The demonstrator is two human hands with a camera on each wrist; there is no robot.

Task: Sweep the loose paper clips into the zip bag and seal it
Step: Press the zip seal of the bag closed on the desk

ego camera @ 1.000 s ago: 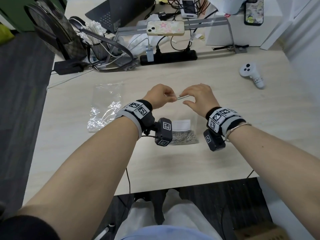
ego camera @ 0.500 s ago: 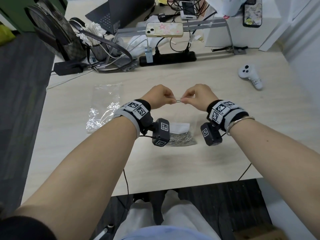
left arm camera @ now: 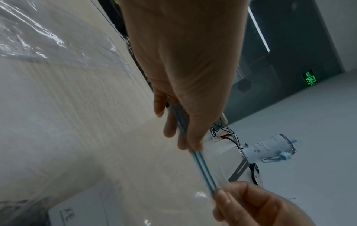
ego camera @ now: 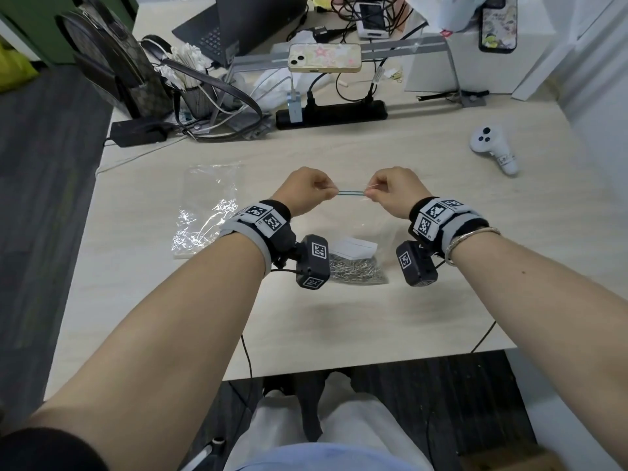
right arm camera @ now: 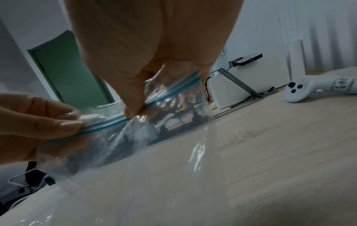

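A clear zip bag (ego camera: 356, 232) hangs upright over the table, its blue zip strip (ego camera: 351, 194) stretched level between my hands. A heap of silver paper clips (ego camera: 356, 270) and a white label lie in its bottom, which rests on the table. My left hand (ego camera: 307, 192) pinches the strip's left end. My right hand (ego camera: 390, 190) pinches its right end. In the left wrist view the zip strip (left arm camera: 201, 166) runs as two blue lines from my left hand (left arm camera: 191, 147) to the right hand's fingertips (left arm camera: 222, 197). In the right wrist view my right hand (right arm camera: 135, 111) pinches the strip (right arm camera: 108, 123).
A second crumpled clear bag (ego camera: 207, 212) lies on the table to the left. A white controller (ego camera: 494, 147) sits at the right. A black power strip (ego camera: 331, 113), cables, a handbag (ego camera: 112, 66), a laptop and a phone on a stand crowd the far edge.
My hands have moved apart along the zip strip, the right one sliding right, so more of the blue strip shows between them. The bag's bottom has stayed on the table.
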